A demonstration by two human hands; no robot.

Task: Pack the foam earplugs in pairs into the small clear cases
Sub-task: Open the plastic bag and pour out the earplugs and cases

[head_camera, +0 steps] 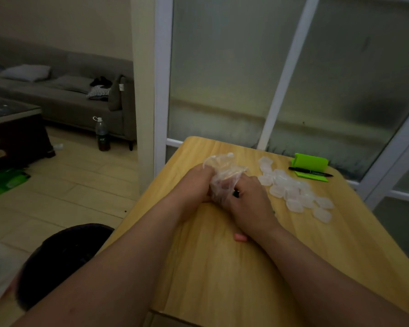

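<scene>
Table: light wooden table with rounded corners (222, 267); it carries every work item.
Cases: loose pile of small clear plastic cases (293, 192) on the table to the right of both hands, close beside my right hand; none is held.
Bag: crumpled clear plastic bag (222, 168), between my two hands, its loose end pointing away from me.
Left hand (196, 182): fingers curled into the bag's left side, gripping it.
Right hand (248, 201): fingers curled on the bag's right side, gripping it.
Earplugs: foam earplugs not plainly seen; I judge they are inside the bag.
Pinkish piece (240, 237): under my right wrist; earplug or thumb, I cannot tell.
Deciding relation: the cases lie right of the grip, so my right hand is the nearer one to fetch a case.
</scene>
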